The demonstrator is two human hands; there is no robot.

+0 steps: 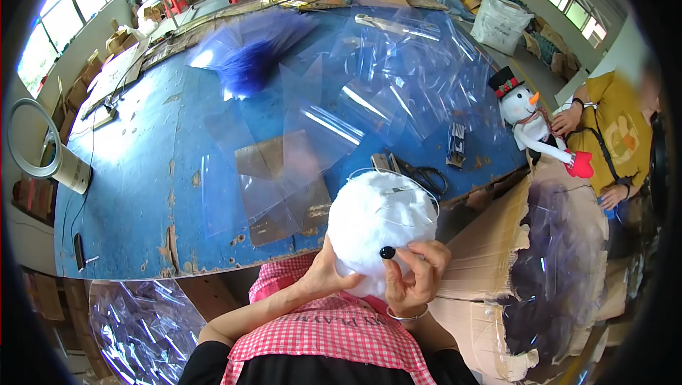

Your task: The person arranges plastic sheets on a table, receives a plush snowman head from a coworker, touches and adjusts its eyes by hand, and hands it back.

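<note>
Above my lap, at the table's front edge, is a white fluffy ball (376,218) with a thin clear loop, perhaps wire or plastic, lying over its upper part. My left hand (328,273) grips it from the lower left, the far fingers hidden behind it. At its lower right, my right hand (418,277) pinches a small shiny black round piece (387,252), like a button eye, close against the white surface. Whether the piece touches the ball I cannot tell. Just beyond the ball lie black-handled scissors (426,175).
Clear plastic sheets (405,65) and a bluish film bundle (249,65) cover much of the blue table (142,186). Brown board (270,221) lies near me. At right, a person in yellow (618,122) stands by a snowman figure (522,111). Cardboard boxes (483,257) hold film scraps.
</note>
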